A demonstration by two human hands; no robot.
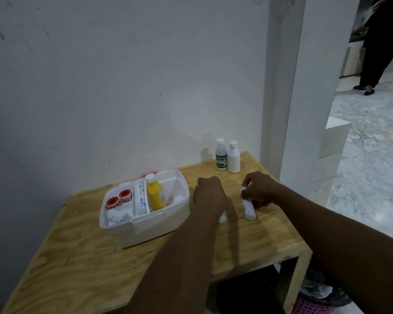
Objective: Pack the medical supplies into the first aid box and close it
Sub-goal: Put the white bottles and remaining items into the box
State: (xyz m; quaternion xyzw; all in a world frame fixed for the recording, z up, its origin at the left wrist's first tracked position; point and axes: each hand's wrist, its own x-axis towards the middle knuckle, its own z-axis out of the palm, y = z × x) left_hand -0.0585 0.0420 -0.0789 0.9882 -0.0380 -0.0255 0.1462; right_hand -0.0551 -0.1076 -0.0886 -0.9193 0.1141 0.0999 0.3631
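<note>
The white first aid box (145,230) stands open on the wooden table (77,257). Inside it are two red-capped tape rolls (119,198), a bandage roll (117,216), a long white packet (139,200) and a yellow bottle (155,193). My left hand (208,193) rests just right of the box, closed over a white bandage roll whose end (222,218) shows below the wrist. My right hand (260,189) grips the top of another white bandage roll (249,209) lying on the table. Two small white-capped bottles (227,157) stand near the wall.
The table stands against a white wall, its right edge near a doorway pillar (304,109). A pink waste bin (315,302) sits on the floor below the table's right side. A person in dark clothes (379,46) walks in the far room.
</note>
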